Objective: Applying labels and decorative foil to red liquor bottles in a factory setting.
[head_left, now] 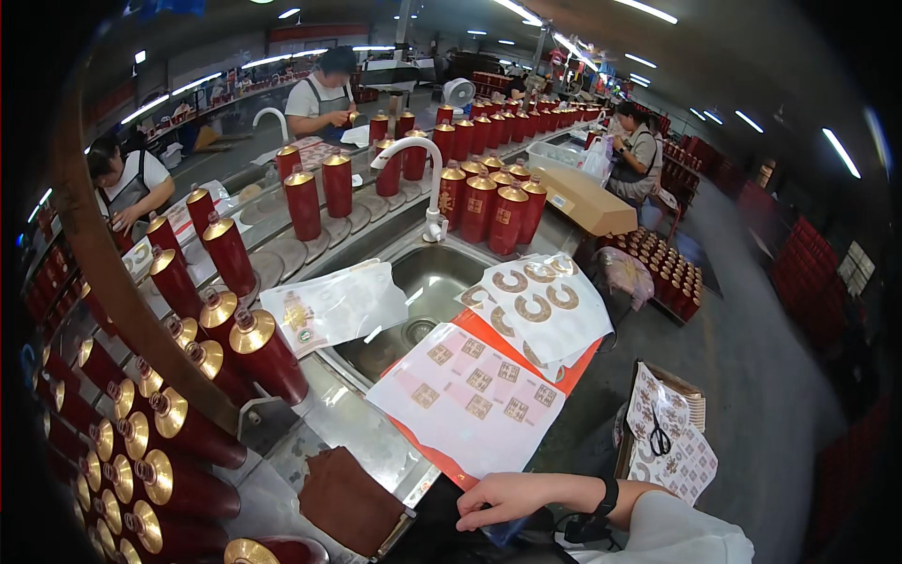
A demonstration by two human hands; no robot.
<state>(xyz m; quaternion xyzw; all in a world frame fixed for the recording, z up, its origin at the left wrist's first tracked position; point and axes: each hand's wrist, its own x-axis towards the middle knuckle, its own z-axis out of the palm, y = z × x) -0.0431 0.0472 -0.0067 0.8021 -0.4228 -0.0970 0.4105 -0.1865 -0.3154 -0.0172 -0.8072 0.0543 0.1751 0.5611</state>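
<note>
Holds bare right hand (493, 500) loose, released, near pinkish-white rectangular paper sheet (470, 432) with 8 brown-gold squares, spread on flat orange-red board (495, 339). Cannot tell left hand's state: out of view.

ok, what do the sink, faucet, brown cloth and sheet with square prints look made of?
Sink: likely stainless steel; grey with bright reflections.
Faucet: smooth, white; plastic or coated metal, can't tell.
Brown cloth: probably woven fabric; matte, creased, uneven edges.
Sheet with square prints: thin paper or film; pinkish white, brownish print, type unclear.
</note>
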